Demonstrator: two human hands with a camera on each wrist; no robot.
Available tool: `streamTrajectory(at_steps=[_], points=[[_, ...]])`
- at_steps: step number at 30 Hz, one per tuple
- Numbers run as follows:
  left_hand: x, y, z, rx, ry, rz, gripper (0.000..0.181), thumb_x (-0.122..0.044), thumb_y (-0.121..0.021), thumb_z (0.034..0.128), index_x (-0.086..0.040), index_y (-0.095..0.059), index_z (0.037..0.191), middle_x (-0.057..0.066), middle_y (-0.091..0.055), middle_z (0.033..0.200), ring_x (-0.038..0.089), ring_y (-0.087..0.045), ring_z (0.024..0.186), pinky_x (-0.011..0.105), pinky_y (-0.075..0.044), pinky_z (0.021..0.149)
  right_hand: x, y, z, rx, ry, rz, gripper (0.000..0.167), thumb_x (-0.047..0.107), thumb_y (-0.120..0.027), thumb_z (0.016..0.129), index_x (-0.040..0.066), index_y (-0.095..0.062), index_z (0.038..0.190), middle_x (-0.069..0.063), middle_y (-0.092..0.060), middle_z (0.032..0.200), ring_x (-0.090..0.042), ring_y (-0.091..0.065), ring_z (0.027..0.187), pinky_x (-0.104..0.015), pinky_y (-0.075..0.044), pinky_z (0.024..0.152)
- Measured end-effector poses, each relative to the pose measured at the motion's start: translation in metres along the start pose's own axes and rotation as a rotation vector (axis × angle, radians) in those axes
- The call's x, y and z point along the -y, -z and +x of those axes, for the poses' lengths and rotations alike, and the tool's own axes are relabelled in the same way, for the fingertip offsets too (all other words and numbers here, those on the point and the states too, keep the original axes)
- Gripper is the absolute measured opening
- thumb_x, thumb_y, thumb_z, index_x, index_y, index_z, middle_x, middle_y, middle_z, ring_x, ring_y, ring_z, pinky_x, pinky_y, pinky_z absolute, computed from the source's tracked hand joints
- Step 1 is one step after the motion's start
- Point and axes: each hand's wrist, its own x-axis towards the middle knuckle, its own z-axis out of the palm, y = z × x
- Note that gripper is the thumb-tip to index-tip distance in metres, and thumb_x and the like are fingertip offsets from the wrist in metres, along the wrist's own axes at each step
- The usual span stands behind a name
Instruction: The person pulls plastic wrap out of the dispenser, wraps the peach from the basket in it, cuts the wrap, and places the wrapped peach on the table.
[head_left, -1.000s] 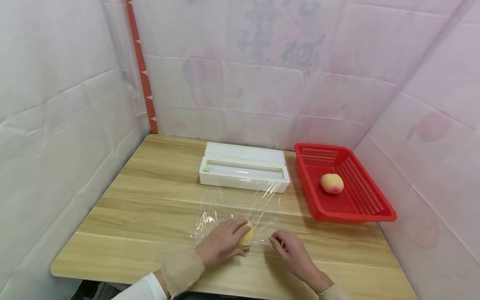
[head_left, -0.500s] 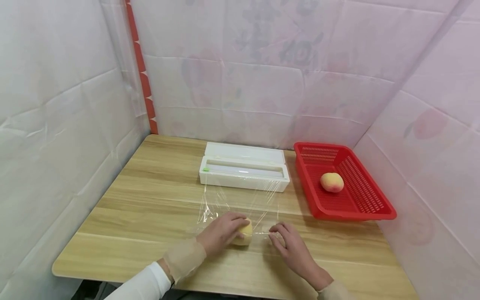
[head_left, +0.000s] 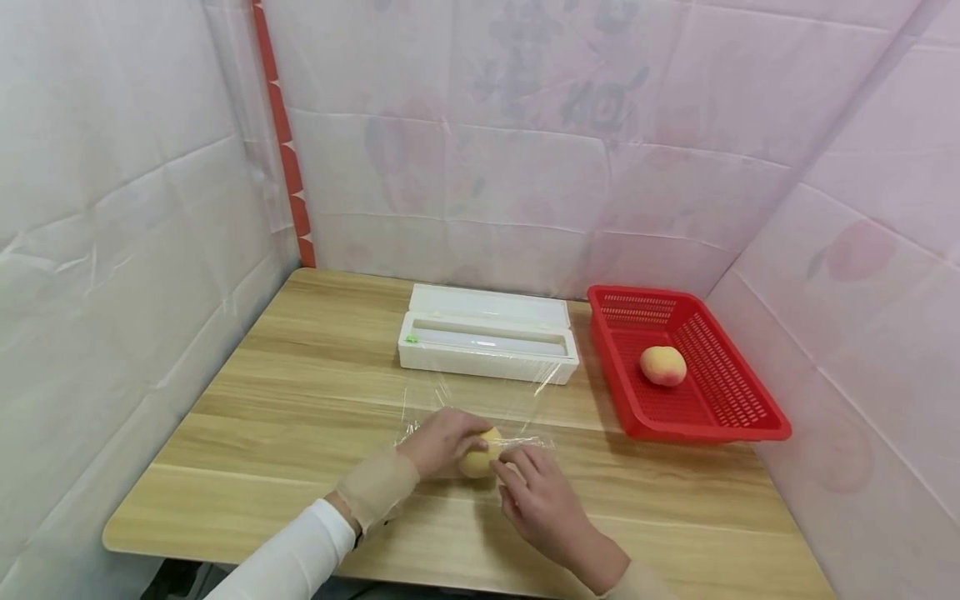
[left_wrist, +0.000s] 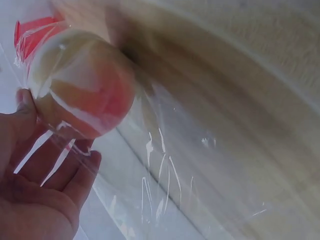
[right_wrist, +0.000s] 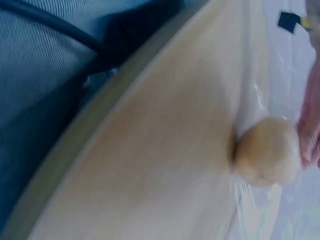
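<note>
A yellow and pink peach (head_left: 477, 463) is on the near middle of the table, with clear cling film (left_wrist: 165, 170) over it. My left hand (head_left: 442, 442) grips the peach from its left side; in the left wrist view, the left thumb and fingers (left_wrist: 82, 175) hold it through the film. Close against the peach's right side, my right hand (head_left: 542, 500) pinches the film's edge with thumb and forefinger. From both hands the film stretches back to a white cling film box (head_left: 487, 362), lid up, whose roll (head_left: 487, 340) shows inside.
To the right at the back stands a red plastic basket (head_left: 637, 417) holding another peach (head_left: 663, 366). White printed sheets (head_left: 525, 183) enclose the table (head_left: 285, 400) at its back and sides. The table's near edge lies just in front of the forearms.
My right hand has moved left and inward to the peach, carrying the film's edge along. My left hand has shifted slightly away from the table's near edge with the peach.
</note>
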Motion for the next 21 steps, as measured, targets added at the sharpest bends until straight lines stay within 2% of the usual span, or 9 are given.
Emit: streamTrajectory(at_steps=[3, 8, 13, 21], points=[[0.003, 0.002, 0.004, 0.005, 0.019, -0.013, 0.031, -0.022, -0.068, 0.0909, -0.005, -0.072, 0.116, 0.009, -0.075, 0.111, 0.021, -0.073, 0.100, 0.030, -0.058, 0.089, 0.005, -0.008, -0.001, 0.063, -0.028, -0.022, 0.042, 0.015, -0.051, 0.088, -0.005, -0.062, 0.123, -0.015, -0.063, 0.120, -0.029, -0.058, 0.110, -0.041, -0.047, 0.096], [0.004, 0.004, 0.011, 0.037, 0.054, -0.032, 0.028, -0.020, -0.065, 0.0928, -0.005, -0.072, 0.116, 0.011, -0.074, 0.113, 0.024, -0.072, 0.103, 0.034, -0.057, 0.093, 0.007, -0.017, -0.001, 0.124, -0.136, 0.002, 0.070, 0.013, -0.069, 0.074, -0.010, -0.049, 0.137, -0.022, -0.058, 0.132, -0.035, -0.056, 0.120, -0.047, -0.047, 0.101], [0.008, 0.006, 0.016, 0.050, 0.088, -0.041, 0.028, -0.021, -0.064, 0.0929, -0.006, -0.072, 0.115, 0.010, -0.074, 0.114, 0.025, -0.071, 0.106, 0.036, -0.056, 0.095, 0.004, -0.023, 0.000, 0.148, -0.205, 0.031, 0.075, 0.012, -0.075, 0.074, -0.010, -0.046, 0.140, -0.023, -0.058, 0.131, -0.035, -0.057, 0.119, -0.047, -0.049, 0.101], [0.020, 0.009, 0.026, 0.087, 0.070, -0.083, 0.028, -0.022, -0.064, 0.0940, -0.006, -0.072, 0.115, 0.011, -0.073, 0.116, 0.026, -0.070, 0.109, 0.039, -0.054, 0.098, -0.005, -0.035, 0.004, 0.118, -0.240, 0.028, 0.079, 0.016, -0.088, 0.067, -0.008, -0.052, 0.134, -0.020, -0.058, 0.126, -0.032, -0.060, 0.112, -0.043, -0.053, 0.096]])
